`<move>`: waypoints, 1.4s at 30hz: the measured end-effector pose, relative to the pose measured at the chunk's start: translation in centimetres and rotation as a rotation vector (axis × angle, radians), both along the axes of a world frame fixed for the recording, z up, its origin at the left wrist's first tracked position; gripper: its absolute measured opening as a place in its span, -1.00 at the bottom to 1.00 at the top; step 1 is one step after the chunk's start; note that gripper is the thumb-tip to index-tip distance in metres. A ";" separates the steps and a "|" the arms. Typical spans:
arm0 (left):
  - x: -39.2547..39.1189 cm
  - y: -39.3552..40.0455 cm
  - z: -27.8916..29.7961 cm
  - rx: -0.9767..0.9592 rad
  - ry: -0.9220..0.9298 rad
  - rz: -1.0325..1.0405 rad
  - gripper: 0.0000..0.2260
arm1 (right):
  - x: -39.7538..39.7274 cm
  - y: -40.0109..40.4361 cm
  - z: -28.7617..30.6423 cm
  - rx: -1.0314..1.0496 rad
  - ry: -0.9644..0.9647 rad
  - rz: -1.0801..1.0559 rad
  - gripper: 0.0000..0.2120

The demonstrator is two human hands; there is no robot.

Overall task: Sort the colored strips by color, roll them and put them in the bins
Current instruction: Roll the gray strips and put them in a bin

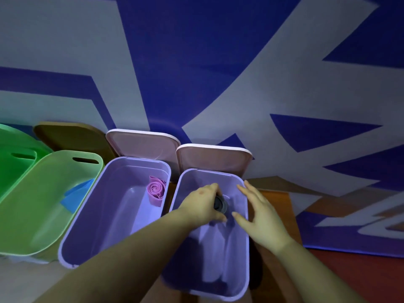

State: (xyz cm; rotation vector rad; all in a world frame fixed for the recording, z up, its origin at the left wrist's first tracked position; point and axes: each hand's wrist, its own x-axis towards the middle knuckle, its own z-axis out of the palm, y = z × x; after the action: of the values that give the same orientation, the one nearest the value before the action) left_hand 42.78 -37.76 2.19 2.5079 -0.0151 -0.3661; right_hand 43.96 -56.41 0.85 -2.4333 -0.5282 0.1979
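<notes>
My left hand (202, 204) reaches into the right purple bin (244, 248) and grips a dark grey rolled strip (220, 204) inside it. Just to the right of the roll, over the same bin, my right hand (261, 213) hovers with its fingers spread and nothing in it. The left purple bin (87, 226) holds a pink rolled strip (156, 190) against its far right wall. A blue strip (75, 197) lies loose in the light green bin (32, 215).
A darker green bin (13, 154) stands at the far left. Two pink lids (142, 143) lean behind the purple bins, and a brown lid (72, 136) behind the green one. A blue-and-grey patterned wall rises right behind them. Orange wood surface (275, 206) shows to the right.
</notes>
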 end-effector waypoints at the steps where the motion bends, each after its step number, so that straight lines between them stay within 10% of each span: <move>1: 0.3 -0.2 -0.6 0.006 0.001 -0.006 -0.50 | 0.0 0.0 -0.3 0.013 0.000 -0.001 -0.35; 23: 1.1 -1.6 -5.3 0.037 0.085 -0.053 -0.37 | -0.5 -0.3 -2.3 0.077 0.021 0.012 -0.34; 31: 0.2 -2.8 -6.4 -0.217 0.007 0.305 -0.60 | -0.6 -0.2 -2.4 0.093 0.015 0.005 -0.33; 42: 0.4 -1.5 -4.7 0.011 0.052 0.030 -0.57 | -0.6 -0.2 -0.7 -0.089 0.012 0.050 -0.26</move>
State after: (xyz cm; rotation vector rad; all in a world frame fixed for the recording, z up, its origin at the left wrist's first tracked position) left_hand 43.20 -39.31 -2.54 2.5061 0.0453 -0.4198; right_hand 43.34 -56.61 0.20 -2.5049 -0.5865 0.2614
